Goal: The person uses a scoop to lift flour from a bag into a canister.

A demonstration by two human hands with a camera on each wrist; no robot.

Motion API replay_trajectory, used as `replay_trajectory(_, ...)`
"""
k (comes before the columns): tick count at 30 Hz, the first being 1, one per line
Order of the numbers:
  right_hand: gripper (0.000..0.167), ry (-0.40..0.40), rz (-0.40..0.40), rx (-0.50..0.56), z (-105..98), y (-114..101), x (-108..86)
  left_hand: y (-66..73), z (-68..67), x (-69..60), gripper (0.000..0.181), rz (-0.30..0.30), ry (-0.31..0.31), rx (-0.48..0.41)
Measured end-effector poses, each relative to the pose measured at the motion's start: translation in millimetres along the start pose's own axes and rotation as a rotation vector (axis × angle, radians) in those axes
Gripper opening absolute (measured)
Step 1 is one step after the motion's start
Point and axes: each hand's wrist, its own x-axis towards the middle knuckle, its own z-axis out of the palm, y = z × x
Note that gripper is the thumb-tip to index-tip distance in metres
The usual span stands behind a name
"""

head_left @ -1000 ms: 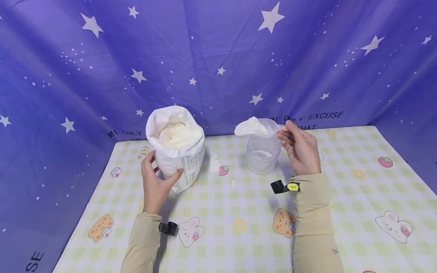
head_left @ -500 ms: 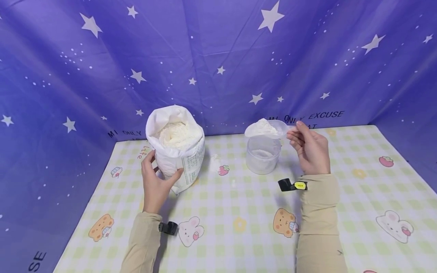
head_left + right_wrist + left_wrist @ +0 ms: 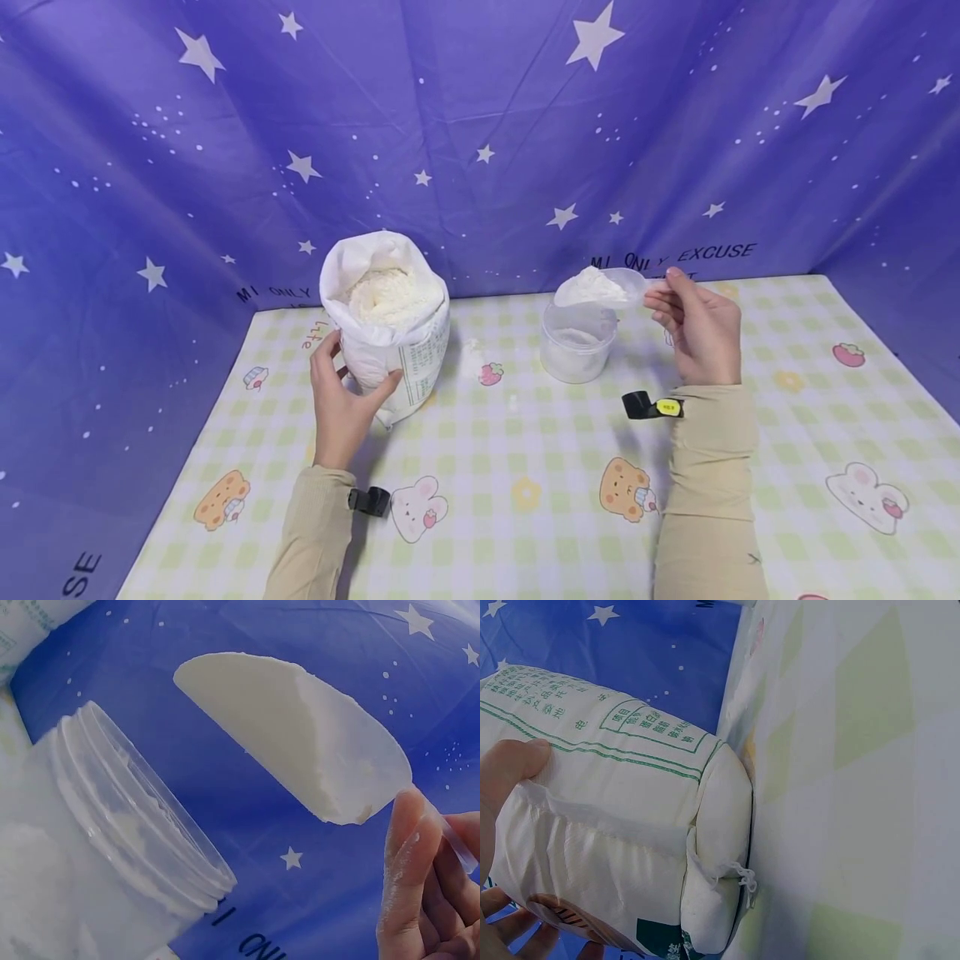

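A white cloth flour bag (image 3: 422, 367) stands with its top rolled wide, filled with pale powder. My left hand (image 3: 341, 408) grips its near left side, thumb on the front, fingers around the far side; green print and a tied bottom corner show in the left wrist view. Between the right thumb and fingers, my right hand (image 3: 701, 333) pinches the handle of a clear plastic scoop (image 3: 632, 285) heaped with flour (image 3: 592, 286). The scoop hangs roughly level above a clear screw-top jar (image 3: 576, 362), apart from its rim (image 3: 161, 799). Some flour lies in the jar.
A checked tablecloth (image 3: 525, 442) with cartoon prints covers the table. Spilled flour (image 3: 472, 358) lies between bag and jar. A blue star-patterned curtain (image 3: 465, 100) hangs behind and at both sides, close behind the jar and bag.
My right hand has moved to the right and slightly down with the loaded scoop, bringing the scoop over the jar's opening. Left hand, bag and jar have stayed put.
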Motion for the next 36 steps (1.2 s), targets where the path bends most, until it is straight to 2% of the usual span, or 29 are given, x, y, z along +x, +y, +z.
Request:
replay_trajectory(15, 0.014, 0.073, -0.090, -0.091, 5.2, -6.2, -1.1, 1.8, -0.3, 0.7, 0.094, 0.000, 0.007, 0.000)
replay_trajectory(23, 0.019, 0.155, -0.132, -0.245, 9.5, -10.0, -5.0, 2.1, 0.8, 1.5, 0.094, 0.007, 0.006, 0.000)
replay_trajectory(36, 0.016, 0.149, -0.143, -0.333, 20.8, -11.7, -12.2, 1.5, -0.1, -0.2, 0.094, 0.006, 0.003, 0.001)
